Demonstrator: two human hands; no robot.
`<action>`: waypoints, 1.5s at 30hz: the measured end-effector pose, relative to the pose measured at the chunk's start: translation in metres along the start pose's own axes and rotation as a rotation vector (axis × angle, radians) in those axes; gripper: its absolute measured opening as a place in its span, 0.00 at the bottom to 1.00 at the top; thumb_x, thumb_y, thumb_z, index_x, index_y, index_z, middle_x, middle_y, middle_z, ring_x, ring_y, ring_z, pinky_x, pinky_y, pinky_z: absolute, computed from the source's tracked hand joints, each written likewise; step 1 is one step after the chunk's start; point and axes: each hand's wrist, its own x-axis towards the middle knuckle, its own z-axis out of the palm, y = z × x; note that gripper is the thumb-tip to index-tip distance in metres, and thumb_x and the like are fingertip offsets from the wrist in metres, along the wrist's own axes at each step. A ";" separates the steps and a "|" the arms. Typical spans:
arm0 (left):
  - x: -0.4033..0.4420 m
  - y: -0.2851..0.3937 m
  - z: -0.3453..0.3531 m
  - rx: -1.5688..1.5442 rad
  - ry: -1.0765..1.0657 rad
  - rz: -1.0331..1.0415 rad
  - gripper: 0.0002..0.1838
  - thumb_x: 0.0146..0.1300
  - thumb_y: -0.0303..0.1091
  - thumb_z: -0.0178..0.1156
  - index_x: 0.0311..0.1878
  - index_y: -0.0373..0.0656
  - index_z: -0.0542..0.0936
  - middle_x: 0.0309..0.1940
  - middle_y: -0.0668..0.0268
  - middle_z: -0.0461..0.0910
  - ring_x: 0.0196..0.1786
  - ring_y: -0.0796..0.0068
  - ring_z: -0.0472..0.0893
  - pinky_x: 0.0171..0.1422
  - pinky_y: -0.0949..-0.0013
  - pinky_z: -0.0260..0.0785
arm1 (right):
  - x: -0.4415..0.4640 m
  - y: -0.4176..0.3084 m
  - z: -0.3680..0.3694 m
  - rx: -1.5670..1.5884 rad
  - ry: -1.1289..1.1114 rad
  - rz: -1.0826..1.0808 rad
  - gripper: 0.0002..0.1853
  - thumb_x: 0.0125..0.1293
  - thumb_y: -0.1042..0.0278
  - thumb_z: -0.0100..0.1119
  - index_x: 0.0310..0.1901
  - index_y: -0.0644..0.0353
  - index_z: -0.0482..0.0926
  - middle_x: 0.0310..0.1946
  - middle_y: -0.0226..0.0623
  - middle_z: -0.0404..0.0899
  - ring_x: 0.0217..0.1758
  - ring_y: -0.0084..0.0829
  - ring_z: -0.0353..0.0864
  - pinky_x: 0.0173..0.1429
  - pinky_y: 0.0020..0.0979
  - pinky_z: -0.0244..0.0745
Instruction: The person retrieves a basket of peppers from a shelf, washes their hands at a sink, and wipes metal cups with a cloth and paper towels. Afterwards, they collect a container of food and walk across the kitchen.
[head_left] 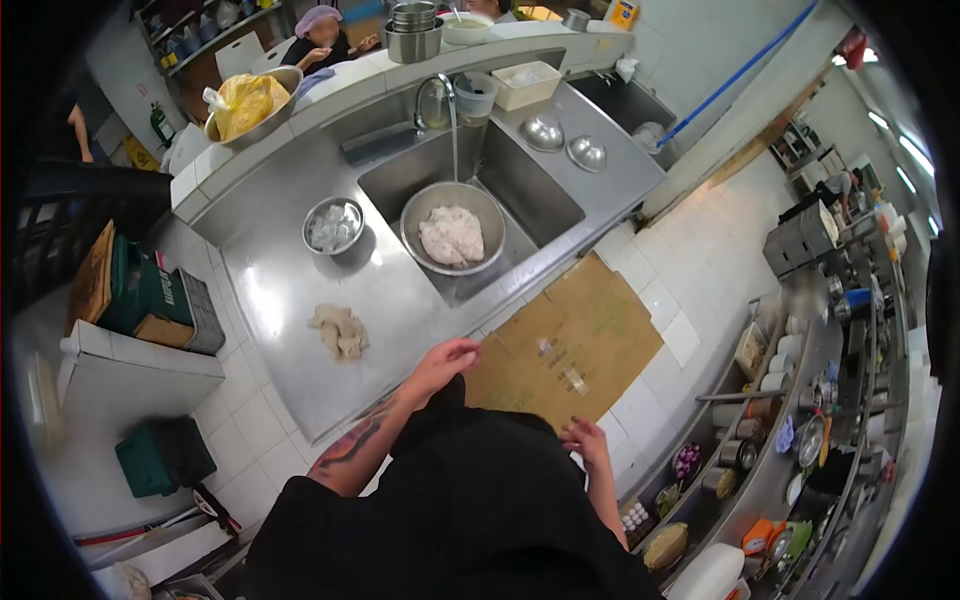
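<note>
Nearest the person's body, the right hand [585,440] hangs loosely, fingers slightly bent, with no held object visible. The left hand [448,365], also released, reaches past the edge of the grey stainless-steel counter [290,290], touching nothing visible. Below lies a flat brown cardboard sheet [540,376] over white floor tiles; it could slide or crease underfoot, especially if splashes wet it.

On the counter, the crumpled beige cloth [342,335] could soak up runoff. Beyond it, the small round steel bowl [309,240] of clear, ice-like pieces could tip if an elbow caught its rim.

The pale, lumpy mass [452,238] sits in a wide round steel bowl [492,222] within the rectangular steel sink [535,200]. Water from the curved chrome faucet [420,118] runs into that bowl; left running, it could overflow, float pieces out or splash the counter.

Farther off, the yellow plastic bag [250,105] rests in a metal bowl [290,85] on the raised tiled ledge [330,92], where a knock could topple both.
</note>
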 end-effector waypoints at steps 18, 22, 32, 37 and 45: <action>0.267 0.146 -0.099 -1.245 0.520 0.412 0.29 0.74 0.50 0.46 0.68 0.38 0.65 0.72 0.52 0.66 0.75 0.54 0.65 0.77 0.43 0.56 | 0.293 -0.458 0.380 0.309 -1.154 0.083 0.28 0.79 0.49 0.41 0.65 0.68 0.69 0.62 0.52 0.75 0.64 0.45 0.78 0.66 0.45 0.75; 0.305 0.161 -0.098 -1.223 0.670 0.416 0.32 0.74 0.52 0.45 0.72 0.39 0.62 0.75 0.54 0.62 0.77 0.57 0.62 0.78 0.43 0.53 | 0.372 -0.468 0.457 0.367 -1.113 0.192 0.23 0.79 0.56 0.44 0.61 0.70 0.70 0.60 0.52 0.77 0.62 0.46 0.79 0.65 0.44 0.77; 0.424 0.122 -0.182 -0.835 0.808 0.209 0.37 0.74 0.59 0.44 0.77 0.44 0.57 0.78 0.63 0.56 0.76 0.64 0.62 0.73 0.47 0.61 | 0.315 -0.453 0.462 0.025 -0.797 -0.531 0.21 0.76 0.66 0.48 0.65 0.64 0.74 0.68 0.46 0.72 0.74 0.39 0.66 0.79 0.35 0.53; 0.448 0.161 -0.188 -0.842 0.963 0.363 0.28 0.78 0.47 0.42 0.74 0.43 0.62 0.73 0.63 0.64 0.75 0.61 0.65 0.75 0.55 0.61 | 0.339 -0.448 0.443 -0.285 -0.884 -1.053 0.25 0.79 0.61 0.45 0.71 0.64 0.67 0.76 0.40 0.60 0.80 0.38 0.54 0.82 0.34 0.44; 0.438 0.151 -0.133 -0.539 0.880 0.328 0.34 0.79 0.49 0.41 0.80 0.40 0.51 0.81 0.62 0.49 0.82 0.65 0.49 0.83 0.65 0.37 | 0.405 -0.460 0.481 -0.110 -0.738 -0.338 0.35 0.78 0.45 0.39 0.75 0.63 0.57 0.77 0.48 0.55 0.80 0.39 0.53 0.79 0.35 0.48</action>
